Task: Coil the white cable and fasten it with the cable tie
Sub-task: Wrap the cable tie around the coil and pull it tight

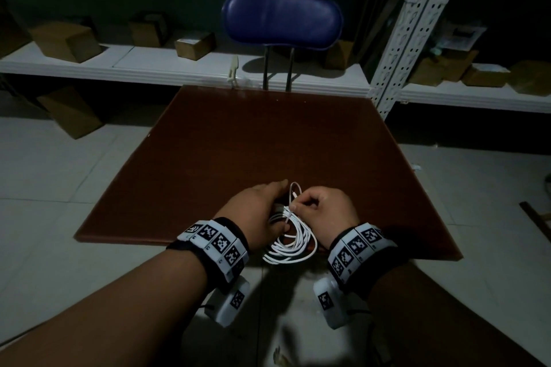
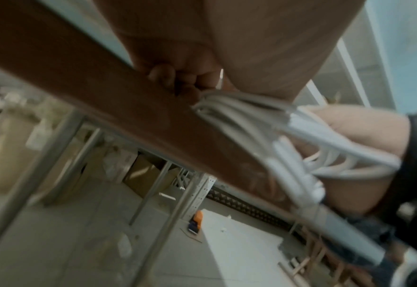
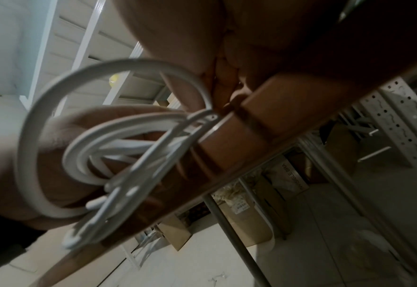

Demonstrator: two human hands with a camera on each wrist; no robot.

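Holding item: white cable (image 1: 290, 240), coiled in several loops, low centre of the head view, at the near edge of the brown table (image 1: 268, 143). My left hand (image 1: 258, 208) grips the coil's left side, thumb across the strands. My right hand (image 1: 326, 207) is curled, pinching a cable strand at the coil's top. Coil lies between both hands, overhanging the table edge; long axis runs from the hands toward the frame's bottom. One small loop points up-frame. Cable tie: cannot tell.

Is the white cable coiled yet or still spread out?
Coiled: the white cable lies in stacked loops at the table edge, held between both hands.
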